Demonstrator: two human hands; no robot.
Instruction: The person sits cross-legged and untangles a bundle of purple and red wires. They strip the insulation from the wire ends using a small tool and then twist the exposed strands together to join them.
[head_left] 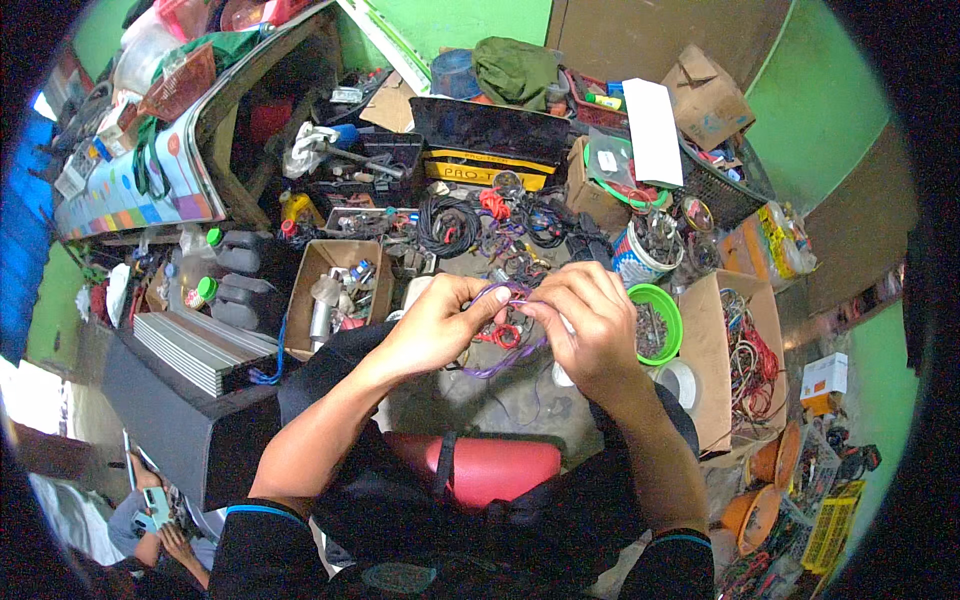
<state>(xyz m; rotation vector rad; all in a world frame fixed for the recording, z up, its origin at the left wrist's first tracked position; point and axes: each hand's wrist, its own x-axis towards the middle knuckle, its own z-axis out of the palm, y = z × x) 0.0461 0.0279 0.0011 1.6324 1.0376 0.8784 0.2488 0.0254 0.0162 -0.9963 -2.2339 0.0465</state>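
Both the left hand (435, 325) and right hand (590, 325) pinch the thin purple wire (505, 293), which could slip into the red wire coil (503, 335) just below and snag.

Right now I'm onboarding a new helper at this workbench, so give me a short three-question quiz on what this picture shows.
1. True or false: both the left hand and the right hand pinch the purple wire.
2. The green bowl lies on which side of the hands? A) the person's left B) the person's right C) behind the black tool case
3. Fill in: the open cardboard box at the person's right holds loose coloured ____.

Key
1. True
2. B
3. wires
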